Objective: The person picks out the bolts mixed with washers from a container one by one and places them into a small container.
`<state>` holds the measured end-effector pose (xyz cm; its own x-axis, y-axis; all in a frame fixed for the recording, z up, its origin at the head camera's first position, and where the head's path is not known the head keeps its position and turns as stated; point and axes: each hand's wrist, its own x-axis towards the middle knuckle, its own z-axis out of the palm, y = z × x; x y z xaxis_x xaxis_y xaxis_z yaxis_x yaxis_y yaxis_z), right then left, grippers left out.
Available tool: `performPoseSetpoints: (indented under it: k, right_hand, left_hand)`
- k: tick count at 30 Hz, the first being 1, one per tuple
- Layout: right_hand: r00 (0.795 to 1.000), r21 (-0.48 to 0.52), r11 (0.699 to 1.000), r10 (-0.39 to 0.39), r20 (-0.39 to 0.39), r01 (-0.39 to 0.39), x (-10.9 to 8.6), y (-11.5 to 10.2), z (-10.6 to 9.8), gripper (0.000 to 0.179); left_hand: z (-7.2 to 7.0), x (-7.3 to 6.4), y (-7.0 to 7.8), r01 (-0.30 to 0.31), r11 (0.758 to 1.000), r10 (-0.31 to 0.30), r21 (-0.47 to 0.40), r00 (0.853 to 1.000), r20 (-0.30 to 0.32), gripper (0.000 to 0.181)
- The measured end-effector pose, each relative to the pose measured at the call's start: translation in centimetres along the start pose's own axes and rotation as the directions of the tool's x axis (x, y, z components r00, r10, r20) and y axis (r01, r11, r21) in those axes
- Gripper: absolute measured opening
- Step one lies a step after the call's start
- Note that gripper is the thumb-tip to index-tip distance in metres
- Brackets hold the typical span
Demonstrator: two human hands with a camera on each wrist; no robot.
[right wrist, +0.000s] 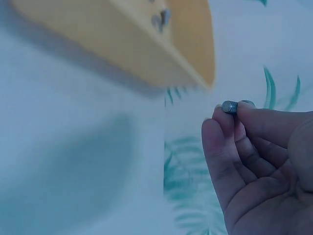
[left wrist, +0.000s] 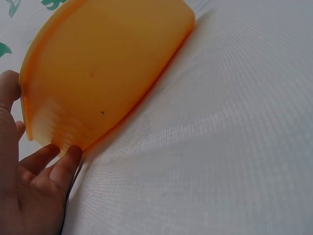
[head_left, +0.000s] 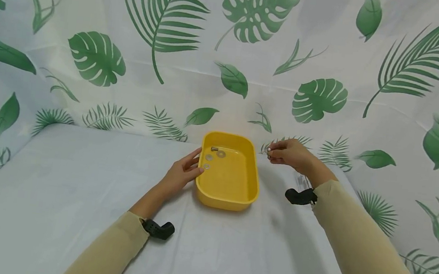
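A yellow plastic tray [head_left: 226, 193] stands on the white cloth. My left hand [head_left: 181, 171] grips its left side, the thumb over the rim and the fingers [left wrist: 66, 166] against the outer wall. Inside the tray, toward its left side, lie a short metal bolt [head_left: 214, 149], a larger washer [head_left: 221, 154] and two smaller washers [head_left: 209, 157]. Right of the tray and above the cloth, my right hand [head_left: 288, 154] pinches a small metal bolt [right wrist: 230, 107] between thumb and fingertips. Its threaded end sticks out; the rest is mostly hidden by the thumb.
White cloth [head_left: 75, 193] covers the table around the tray. Behind and to the sides hangs a white sheet printed with green leaves [head_left: 232, 79]. A black wrist camera [head_left: 158, 229] sits on the left wrist, another black camera [head_left: 300, 196] on the right.
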<state>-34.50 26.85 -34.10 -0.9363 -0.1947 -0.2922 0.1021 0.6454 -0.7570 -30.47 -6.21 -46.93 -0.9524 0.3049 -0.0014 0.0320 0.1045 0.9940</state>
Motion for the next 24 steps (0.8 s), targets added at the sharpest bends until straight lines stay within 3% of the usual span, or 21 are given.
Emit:
performPoseSetpoints:
  k: [13, 24]
  right_hand:
    - [0.998, -0.001, 0.998, 0.058, -0.025, -0.058, -2.9, 6.1, -4.9, 0.046]
    - [0.993, -0.05, 0.992, 0.114, -0.036, -0.116, -4.3, 9.7, -6.6, 0.046]
  left_hand:
    - [0.1, -0.1, 0.1, 0.0, 1.0, 0.0, 0.015, 1.0, 0.001, 0.069]
    - [0.0, 0.0, 0.1, -0.006, 1.0, 0.006, -0.001, 1.0, 0.01, 0.068]
